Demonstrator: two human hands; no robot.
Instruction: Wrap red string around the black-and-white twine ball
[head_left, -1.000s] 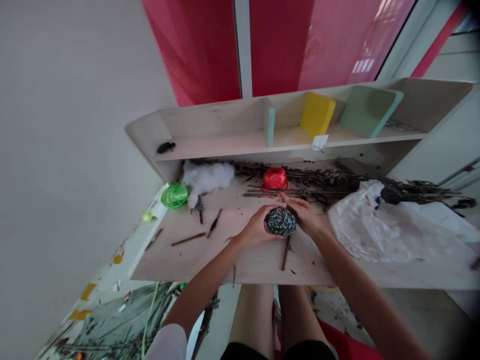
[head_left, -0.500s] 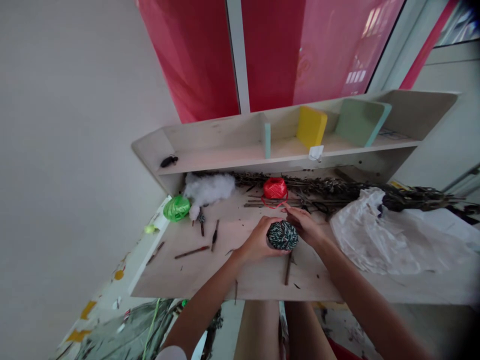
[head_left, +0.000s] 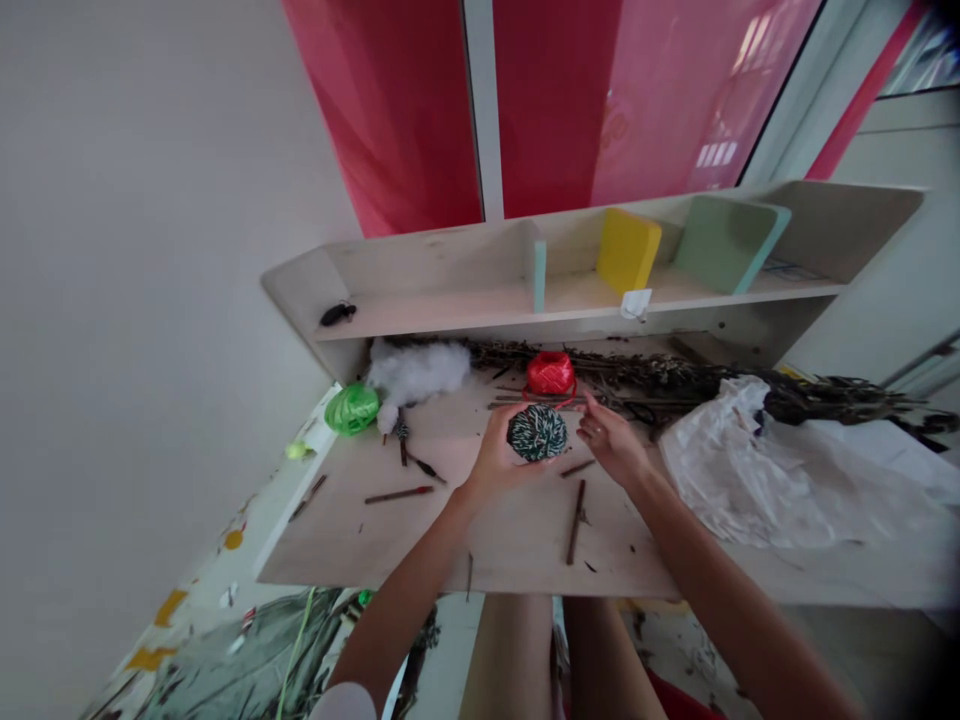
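My left hand (head_left: pixel 495 455) is wrapped round a ball of dark green and white yarn (head_left: pixel 538 433), held over the desk. To the right of the ball and apart from it is my right hand (head_left: pixel 613 440), its fingers curled together; any strand between them is too fine to make out. Just behind both hands sits a roll of red plastic twine (head_left: pixel 550 372) with a loose loop. A short brown stick (head_left: pixel 576 522) lies on the desk below the ball, and a smaller stick (head_left: pixel 577 468) lies between the hands.
White stuffing (head_left: pixel 420 370) and a green twine roll (head_left: pixel 352 410) are at the desk's left. Dried stalks (head_left: pixel 675 375) run along the back. A crumpled white plastic bag (head_left: pixel 750 480) covers the right side. Above is a shelf (head_left: pixel 442 312) with a yellow divider (head_left: pixel 628 250).
The yarn ball has moved left and slightly up with my left hand. My right hand has drawn away from the ball. Two sticks at the left have shifted, and a small stick now shows between the hands.
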